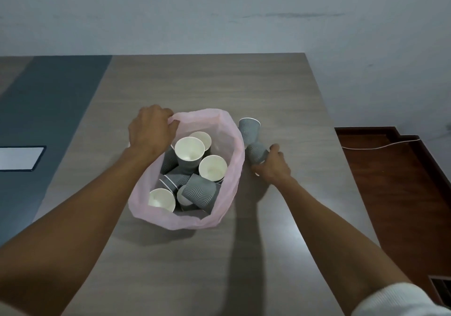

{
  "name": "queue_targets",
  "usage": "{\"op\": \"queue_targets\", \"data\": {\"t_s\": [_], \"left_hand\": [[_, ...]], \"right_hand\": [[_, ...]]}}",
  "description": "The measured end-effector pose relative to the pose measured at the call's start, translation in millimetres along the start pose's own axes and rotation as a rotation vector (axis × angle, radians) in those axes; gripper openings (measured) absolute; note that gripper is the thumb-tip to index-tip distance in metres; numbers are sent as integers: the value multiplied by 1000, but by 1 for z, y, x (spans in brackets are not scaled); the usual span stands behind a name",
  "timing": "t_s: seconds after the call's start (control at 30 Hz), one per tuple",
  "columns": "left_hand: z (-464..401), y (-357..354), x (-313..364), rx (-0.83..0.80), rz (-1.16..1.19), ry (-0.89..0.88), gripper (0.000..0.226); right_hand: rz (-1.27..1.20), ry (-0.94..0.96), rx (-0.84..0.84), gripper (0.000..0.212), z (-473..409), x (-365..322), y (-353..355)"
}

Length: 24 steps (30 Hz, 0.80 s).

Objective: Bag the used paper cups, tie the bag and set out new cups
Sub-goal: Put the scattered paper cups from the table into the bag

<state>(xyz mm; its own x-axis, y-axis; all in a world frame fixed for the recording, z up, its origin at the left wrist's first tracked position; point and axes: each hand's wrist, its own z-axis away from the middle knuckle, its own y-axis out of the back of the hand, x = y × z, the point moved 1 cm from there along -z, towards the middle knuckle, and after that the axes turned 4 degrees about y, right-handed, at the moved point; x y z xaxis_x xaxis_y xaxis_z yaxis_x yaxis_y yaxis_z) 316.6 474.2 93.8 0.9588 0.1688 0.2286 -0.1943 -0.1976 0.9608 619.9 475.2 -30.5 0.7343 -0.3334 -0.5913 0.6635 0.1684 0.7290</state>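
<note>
A pink plastic bag [230, 169] stands open on the wooden table [219, 83]. Inside it lie several grey ribbed paper cups [201, 191] with white insides, some upright, some tipped over. My left hand [151, 130] pinches the bag's far left rim and holds it open. Just right of the bag, my right hand [272, 166] grips a grey cup [256, 153] lying on its side on the table. Another grey cup [249, 130] rests behind it, tilted against the bag's outer wall.
The table's right edge drops to a dark red-brown wooden floor [395, 181] with a white cable [380, 146] across it. A dark blue strip [48, 110] runs down the left, holding a white rectangular panel [19, 157]. A pale wall stands behind the table.
</note>
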Motion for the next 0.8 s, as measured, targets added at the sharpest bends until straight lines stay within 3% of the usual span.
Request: {"op": "queue_targets", "data": {"t_s": [0.07,0.13,0.23,0.37,0.53,0.73,0.8], "left_hand": [[-5,-2,3,-5,137,74,17],[-10,-1,7,-32,268,123,22],[-14,-2,12,-94,400,137,23],[-18,-2,18,-141,485,142,25],[-24,-4,24,-97,508,154,23],[-30,-10,12,40,510,243,21],[-31,-11,10,66,505,252,21]], "right_hand": [[-349,48,133,67,7,-15,17],[-620,212,301,57,17,-35,39],[-738,557,369,48,35,-68,60],[-398,728,137,70,48,-97,54],[137,842,156,72,42,-101,28],[255,886,79,78,19,-95,26],[164,900,47,78,10,-94,31]]}}
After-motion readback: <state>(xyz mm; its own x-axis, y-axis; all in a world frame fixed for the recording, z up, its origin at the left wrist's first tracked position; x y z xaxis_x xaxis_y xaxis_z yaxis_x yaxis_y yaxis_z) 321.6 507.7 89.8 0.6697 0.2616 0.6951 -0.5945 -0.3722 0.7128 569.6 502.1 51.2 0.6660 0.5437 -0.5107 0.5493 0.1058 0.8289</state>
